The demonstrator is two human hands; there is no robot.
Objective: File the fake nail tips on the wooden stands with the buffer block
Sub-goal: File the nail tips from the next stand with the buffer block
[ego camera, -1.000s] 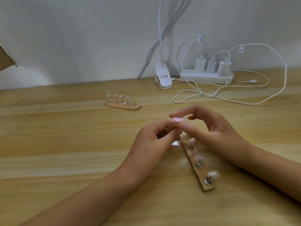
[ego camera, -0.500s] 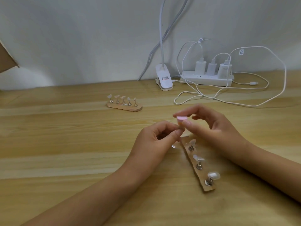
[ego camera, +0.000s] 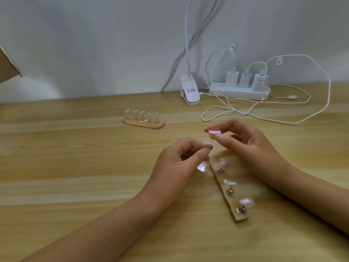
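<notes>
My right hand [ego camera: 243, 142] pinches a small pink buffer block [ego camera: 214, 132] between thumb and fingers, held above the table. Just below and left of it, my left hand [ego camera: 181, 163] pinches a clear fake nail tip [ego camera: 207, 143] on its peg; block and tip are slightly apart. A wooden stand [ego camera: 227, 190] lies under my hands, running toward me, with three nail tips on metal pegs showing. A second wooden stand [ego camera: 144, 123] with several nail tips sits farther back to the left.
A white clip lamp base [ego camera: 189, 91] and a white power strip [ego camera: 239, 92] with three chargers stand at the back by the wall. White cables [ego camera: 264, 118] loop over the table behind my right hand. A cardboard edge [ego camera: 7, 69] shows at far left.
The buffer block and the nail tip touched before; my left hand has since lowered the tip slightly away from the block. The view shifted a little.
</notes>
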